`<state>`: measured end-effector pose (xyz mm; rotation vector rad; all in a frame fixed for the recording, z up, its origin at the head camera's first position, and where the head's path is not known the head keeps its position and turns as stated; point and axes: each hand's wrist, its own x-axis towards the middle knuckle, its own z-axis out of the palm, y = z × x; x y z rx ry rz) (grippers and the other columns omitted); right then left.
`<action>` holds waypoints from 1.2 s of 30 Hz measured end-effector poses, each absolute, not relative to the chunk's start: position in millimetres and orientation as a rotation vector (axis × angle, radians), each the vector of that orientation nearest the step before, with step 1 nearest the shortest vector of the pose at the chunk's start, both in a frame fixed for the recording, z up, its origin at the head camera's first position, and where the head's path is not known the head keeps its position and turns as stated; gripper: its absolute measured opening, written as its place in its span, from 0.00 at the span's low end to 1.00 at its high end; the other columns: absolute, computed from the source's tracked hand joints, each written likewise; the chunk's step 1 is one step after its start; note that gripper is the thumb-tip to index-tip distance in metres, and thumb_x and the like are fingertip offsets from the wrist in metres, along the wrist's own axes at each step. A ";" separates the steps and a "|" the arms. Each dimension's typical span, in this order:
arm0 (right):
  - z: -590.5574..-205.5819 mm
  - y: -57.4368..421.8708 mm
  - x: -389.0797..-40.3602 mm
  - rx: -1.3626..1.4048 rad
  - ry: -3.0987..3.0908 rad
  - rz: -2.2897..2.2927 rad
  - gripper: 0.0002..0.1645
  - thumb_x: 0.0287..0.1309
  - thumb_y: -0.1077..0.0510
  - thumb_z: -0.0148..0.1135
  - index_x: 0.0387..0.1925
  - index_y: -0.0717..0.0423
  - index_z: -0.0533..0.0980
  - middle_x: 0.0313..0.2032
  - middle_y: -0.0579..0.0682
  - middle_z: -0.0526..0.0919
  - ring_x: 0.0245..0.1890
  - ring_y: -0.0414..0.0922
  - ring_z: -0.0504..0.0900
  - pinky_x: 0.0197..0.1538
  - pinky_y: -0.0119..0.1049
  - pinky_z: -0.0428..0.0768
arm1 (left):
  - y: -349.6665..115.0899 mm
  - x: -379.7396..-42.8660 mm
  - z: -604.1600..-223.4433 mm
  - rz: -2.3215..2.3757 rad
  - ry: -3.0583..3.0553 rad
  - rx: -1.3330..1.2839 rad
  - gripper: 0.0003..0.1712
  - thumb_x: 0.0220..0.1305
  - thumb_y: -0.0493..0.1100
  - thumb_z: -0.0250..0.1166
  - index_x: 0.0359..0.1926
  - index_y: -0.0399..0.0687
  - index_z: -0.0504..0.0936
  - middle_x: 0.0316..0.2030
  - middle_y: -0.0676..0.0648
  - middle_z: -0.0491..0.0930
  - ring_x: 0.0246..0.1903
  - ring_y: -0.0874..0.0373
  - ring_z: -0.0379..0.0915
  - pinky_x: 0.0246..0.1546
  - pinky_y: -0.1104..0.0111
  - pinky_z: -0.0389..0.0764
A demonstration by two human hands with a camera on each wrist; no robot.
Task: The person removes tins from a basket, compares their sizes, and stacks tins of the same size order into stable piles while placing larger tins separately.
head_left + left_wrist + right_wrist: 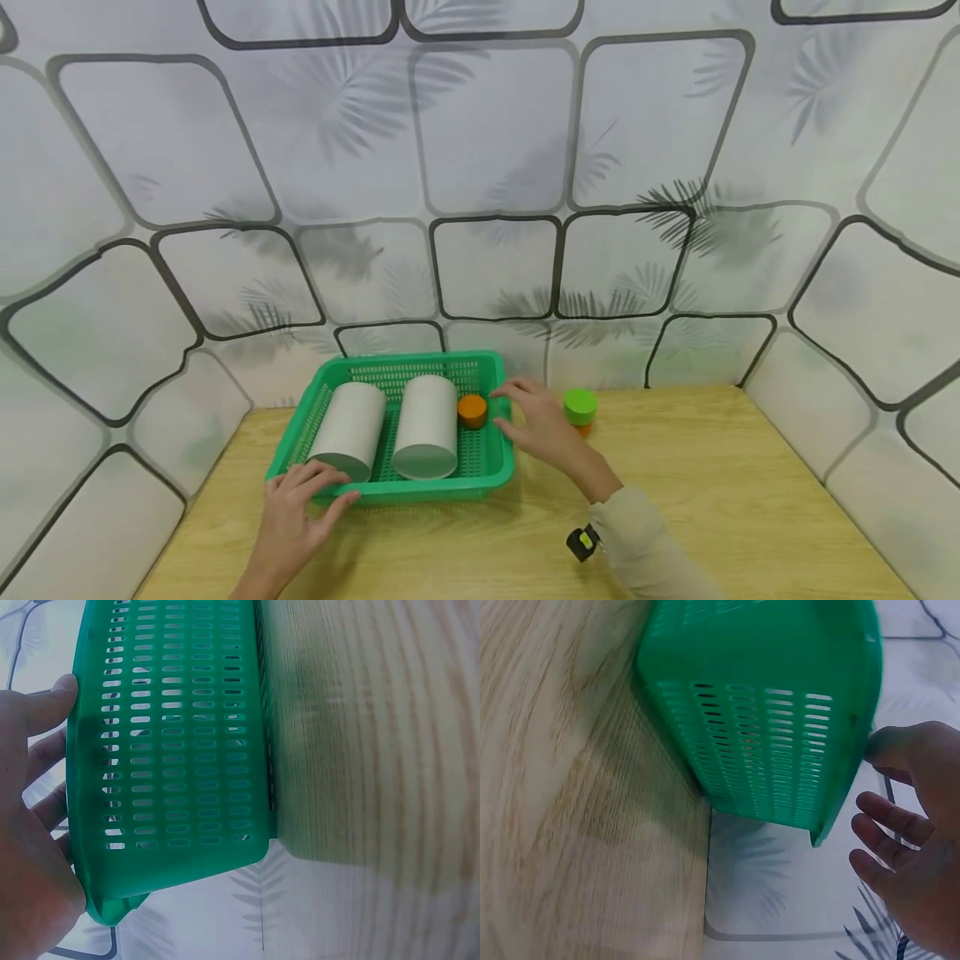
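The left hand and right hand, loosely open and gripping nothing, touched the green perforated basket at lower centre, apparently to steady it. Its walls likely kept two white cylinders from rolling out.

The wood-grain counter carries a green basket and, right of it, a small green-and-orange cylinder

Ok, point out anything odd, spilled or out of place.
Nothing looks spilled or damaged. The only mild oddity: a small round green-over-orange item stands alone on the pale wooden table, right of the green perforated plastic basket, whereas two large white cylinders and a small round orange piece sit inside it.
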<state>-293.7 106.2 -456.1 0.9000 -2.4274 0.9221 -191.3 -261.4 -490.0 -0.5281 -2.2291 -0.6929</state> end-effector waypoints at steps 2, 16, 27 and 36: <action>-456.0 101.1 -295.7 0.939 -2.446 0.833 0.21 0.58 0.61 0.76 0.53 0.55 0.81 0.52 0.52 0.80 0.54 0.51 0.79 0.56 0.47 0.80 | -262.2 -190.2 -491.3 -0.694 -2.227 -0.525 0.16 0.41 0.40 0.84 0.31 0.58 0.87 0.34 0.62 0.82 0.36 0.59 0.72 0.40 0.63 0.52; -441.2 68.2 -324.2 1.128 -2.582 0.266 0.20 0.60 0.57 0.75 0.53 0.52 0.82 0.53 0.51 0.81 0.54 0.49 0.79 0.57 0.44 0.78 | -262.3 -189.9 -491.1 -0.717 -2.227 -0.530 0.17 0.41 0.39 0.84 0.32 0.57 0.87 0.35 0.61 0.82 0.36 0.59 0.72 0.40 0.62 0.52; -435.5 46.7 -345.8 1.122 -2.773 0.016 0.26 0.63 0.52 0.73 0.61 0.52 0.79 0.58 0.52 0.80 0.59 0.50 0.77 0.64 0.45 0.73 | -264.3 -191.3 -486.8 -0.711 -2.222 -0.536 0.16 0.40 0.39 0.84 0.32 0.54 0.87 0.34 0.59 0.83 0.36 0.58 0.73 0.39 0.59 0.53; -443.4 38.8 -358.5 1.085 -2.878 -0.180 0.30 0.64 0.48 0.72 0.66 0.45 0.76 0.60 0.51 0.78 0.62 0.51 0.75 0.72 0.53 0.64 | -262.2 -193.1 -488.7 -0.728 -2.212 -0.552 0.16 0.40 0.39 0.83 0.32 0.53 0.87 0.34 0.60 0.83 0.36 0.58 0.72 0.40 0.59 0.54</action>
